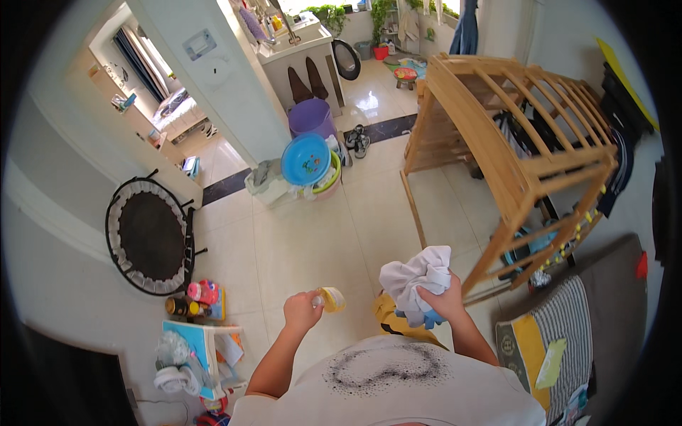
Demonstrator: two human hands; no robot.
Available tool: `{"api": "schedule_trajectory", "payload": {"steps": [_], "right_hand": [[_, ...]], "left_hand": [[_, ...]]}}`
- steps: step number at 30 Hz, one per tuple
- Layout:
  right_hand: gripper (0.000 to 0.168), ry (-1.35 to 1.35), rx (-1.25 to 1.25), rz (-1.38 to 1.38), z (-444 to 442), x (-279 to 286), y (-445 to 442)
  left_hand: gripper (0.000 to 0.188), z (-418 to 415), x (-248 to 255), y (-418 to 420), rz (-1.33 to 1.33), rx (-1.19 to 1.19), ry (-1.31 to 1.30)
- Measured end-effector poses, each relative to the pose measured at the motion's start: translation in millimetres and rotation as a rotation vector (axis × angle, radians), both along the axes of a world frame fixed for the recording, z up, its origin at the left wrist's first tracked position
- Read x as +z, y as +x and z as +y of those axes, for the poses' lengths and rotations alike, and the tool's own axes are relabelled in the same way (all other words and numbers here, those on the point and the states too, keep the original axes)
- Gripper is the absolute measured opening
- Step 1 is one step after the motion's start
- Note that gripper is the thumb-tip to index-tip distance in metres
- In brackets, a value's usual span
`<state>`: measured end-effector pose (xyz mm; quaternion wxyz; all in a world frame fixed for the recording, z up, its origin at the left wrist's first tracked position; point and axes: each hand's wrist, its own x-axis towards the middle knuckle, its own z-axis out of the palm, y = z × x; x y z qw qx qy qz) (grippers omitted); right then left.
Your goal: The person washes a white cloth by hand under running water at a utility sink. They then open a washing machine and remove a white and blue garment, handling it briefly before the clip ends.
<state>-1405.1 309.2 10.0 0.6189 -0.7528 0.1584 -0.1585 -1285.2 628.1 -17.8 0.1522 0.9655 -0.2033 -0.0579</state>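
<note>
My left hand (304, 310) is closed around the pale cap end of a small bottle with a yellow body (332, 300), held out over the tiled floor. On the other side, my right hand (445, 298) grips a bunched white cloth (415, 278). Light blue cloth (432, 319) hangs beneath the white one, close to my yellow trousers (388, 314). The fingers under the bundle are mostly hidden.
A wooden climbing frame (482, 138) stands at right, beside a grey sofa (613, 287). Ahead are a blue basin (291, 162) and a purple bucket (311, 118). A folded trampoline (152, 234) leans at left, above a small blue-topped table (198, 346).
</note>
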Motion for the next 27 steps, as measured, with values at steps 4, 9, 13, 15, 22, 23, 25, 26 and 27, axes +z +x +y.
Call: {"api": "schedule_trajectory", "payload": {"steps": [4, 9, 13, 15, 22, 23, 25, 26, 27], "right_hand": [[0.042, 0.045, 0.035, -0.068, -51, -13, 173], [0.042, 0.043, 0.115, -0.08, -109, 22, 404], [0.041, 0.007, 0.09, -0.172, -163, 28, 583], [0.04, 0.063, 0.078, -0.166, -192, 31, 661], [0.038, 0.037, -0.104, -0.158, -318, 7, 876], [0.038, -0.002, -0.145, -0.157, -340, 7, 893], [0.037, -0.075, -0.227, -0.186, -382, 24, 935], [0.037, -0.078, -0.268, -0.183, -405, 29, 957], [0.037, -0.08, -0.308, -0.179, -428, 28, 977]], "left_hand": [[0.032, -61, -14, 147, -0.032, 0.063, -0.054], [0.031, -103, 11, 316, 0.087, 0.14, -0.076], [0.031, -145, 4, 456, -0.004, 0.174, -0.143], [0.032, -172, -4, 532, -0.011, 0.183, -0.135], [0.031, -296, -11, 818, -0.074, -0.045, -0.088], [0.031, -317, -1, 854, -0.069, -0.085, -0.102], [0.03, -363, 23, 926, -0.048, -0.115, -0.169], [0.029, -384, 32, 961, -0.046, -0.137, -0.204], [0.029, -406, 40, 994, -0.045, -0.158, -0.239]]}}
